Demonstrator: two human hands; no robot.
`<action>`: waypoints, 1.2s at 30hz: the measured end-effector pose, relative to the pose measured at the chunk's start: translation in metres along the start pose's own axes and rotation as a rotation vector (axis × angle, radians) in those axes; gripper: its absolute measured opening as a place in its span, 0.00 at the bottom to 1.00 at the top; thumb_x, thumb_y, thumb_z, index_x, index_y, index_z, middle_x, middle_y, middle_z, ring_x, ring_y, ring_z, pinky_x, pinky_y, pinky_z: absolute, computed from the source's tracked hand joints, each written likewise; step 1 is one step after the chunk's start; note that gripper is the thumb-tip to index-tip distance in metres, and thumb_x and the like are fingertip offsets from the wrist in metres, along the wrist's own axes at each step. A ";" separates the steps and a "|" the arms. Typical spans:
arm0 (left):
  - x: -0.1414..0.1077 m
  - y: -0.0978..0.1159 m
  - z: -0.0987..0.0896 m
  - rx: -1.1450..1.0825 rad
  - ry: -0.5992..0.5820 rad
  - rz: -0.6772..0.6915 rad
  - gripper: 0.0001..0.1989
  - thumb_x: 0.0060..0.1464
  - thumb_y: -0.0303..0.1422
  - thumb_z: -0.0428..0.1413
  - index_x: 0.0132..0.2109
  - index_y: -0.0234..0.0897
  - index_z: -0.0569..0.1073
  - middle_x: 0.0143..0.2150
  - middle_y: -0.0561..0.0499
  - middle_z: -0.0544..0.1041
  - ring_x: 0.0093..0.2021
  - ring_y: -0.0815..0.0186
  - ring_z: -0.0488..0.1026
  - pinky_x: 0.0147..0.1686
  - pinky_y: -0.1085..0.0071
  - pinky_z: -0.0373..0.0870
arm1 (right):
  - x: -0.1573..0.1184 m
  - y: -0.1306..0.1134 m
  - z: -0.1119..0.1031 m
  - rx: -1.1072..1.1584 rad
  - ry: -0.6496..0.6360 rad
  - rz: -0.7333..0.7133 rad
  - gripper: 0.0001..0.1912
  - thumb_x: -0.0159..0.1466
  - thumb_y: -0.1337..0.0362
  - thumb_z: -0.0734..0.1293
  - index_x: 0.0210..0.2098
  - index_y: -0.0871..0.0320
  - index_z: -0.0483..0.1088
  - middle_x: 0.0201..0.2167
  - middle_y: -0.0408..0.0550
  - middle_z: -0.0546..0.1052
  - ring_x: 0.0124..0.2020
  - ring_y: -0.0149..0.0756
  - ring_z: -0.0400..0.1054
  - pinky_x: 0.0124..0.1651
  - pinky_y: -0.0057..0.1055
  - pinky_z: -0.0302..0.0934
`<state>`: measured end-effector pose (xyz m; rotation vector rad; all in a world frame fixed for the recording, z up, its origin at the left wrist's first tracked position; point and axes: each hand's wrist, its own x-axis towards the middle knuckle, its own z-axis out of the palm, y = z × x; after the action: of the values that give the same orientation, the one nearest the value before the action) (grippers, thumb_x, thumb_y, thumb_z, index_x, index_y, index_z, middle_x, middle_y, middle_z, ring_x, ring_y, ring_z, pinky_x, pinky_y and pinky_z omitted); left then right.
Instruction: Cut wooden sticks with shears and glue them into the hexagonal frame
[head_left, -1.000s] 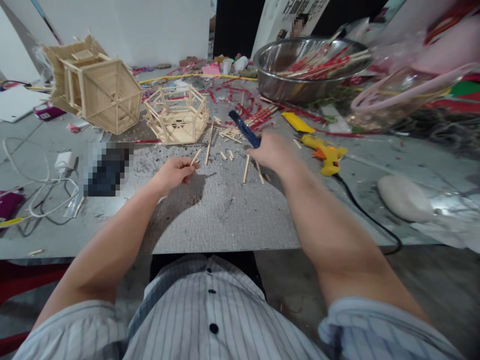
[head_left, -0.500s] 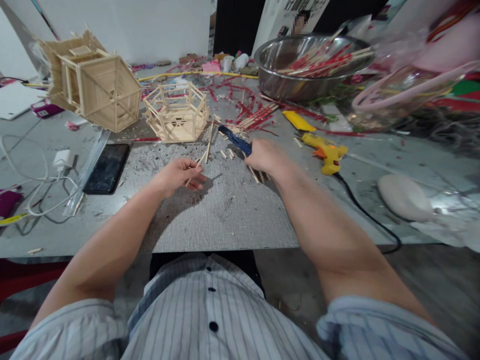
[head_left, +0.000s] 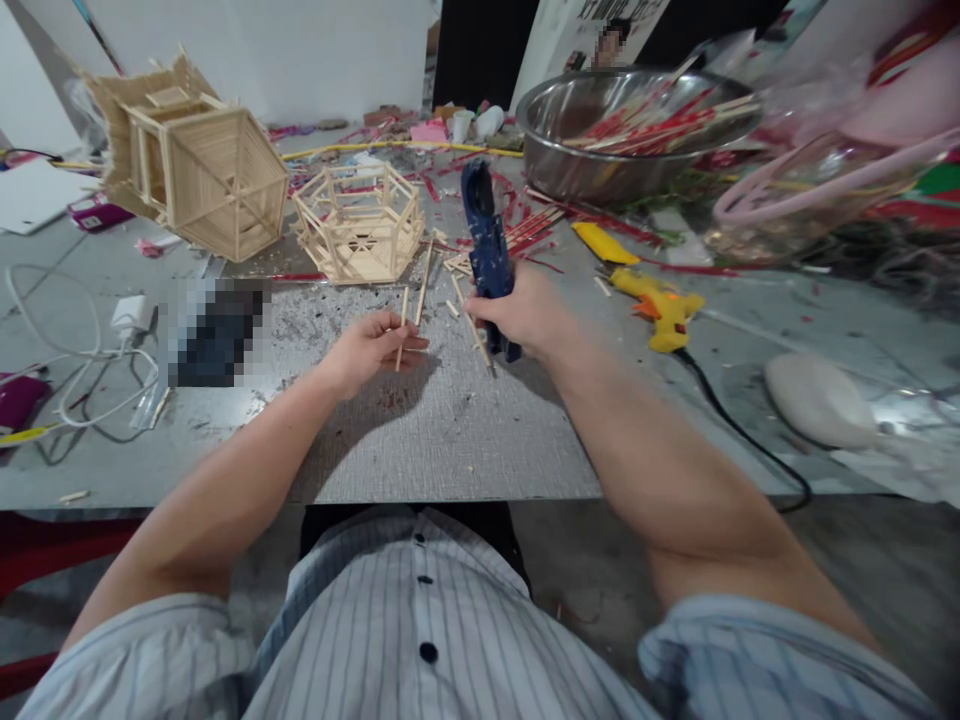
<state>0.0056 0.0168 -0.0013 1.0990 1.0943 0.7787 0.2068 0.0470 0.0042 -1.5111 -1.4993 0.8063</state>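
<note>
My left hand (head_left: 375, 352) pinches a short thin wooden stick (head_left: 403, 330) between thumb and fingers, just above the table. In my right hand (head_left: 525, 312) is a dark blue plier-like hand tool (head_left: 487, 240), raised upright with its curved head pointing away from me. Its exact kind is hard to make out. Loose cut sticks (head_left: 471, 318) lie beside and under the right hand, and a longer stick (head_left: 424, 282) rests beyond the left fingers. Behind them stands an open six-sided stick frame (head_left: 360, 230), touched by neither hand.
A larger stick-built model (head_left: 225, 185) lies tipped at the back left, near a phone (head_left: 219, 335) and white cables. To the right are a yellow glue gun (head_left: 660, 305) with a black cord, a steel bowl (head_left: 570, 175) of sticks and a pink-handled basket (head_left: 780, 205). Red scraps litter the back.
My right hand has lifted the dark blue tool from lying low over the table to standing upright. The stick in my left hand has turned from slanted to nearly upright.
</note>
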 end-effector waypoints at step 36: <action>0.005 -0.007 0.001 0.202 0.072 0.237 0.05 0.53 0.23 0.55 0.32 0.34 0.67 0.27 0.54 0.74 0.28 0.72 0.73 0.32 0.74 0.70 | -0.024 0.003 0.018 -0.169 -0.190 -0.365 0.23 0.54 0.55 0.70 0.47 0.55 0.65 0.41 0.51 0.76 0.41 0.43 0.71 0.45 0.40 0.63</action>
<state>0.0077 0.0189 -0.0096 1.3982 1.1348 0.9138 0.1900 0.0261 -0.0092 -1.2484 -1.9557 0.6306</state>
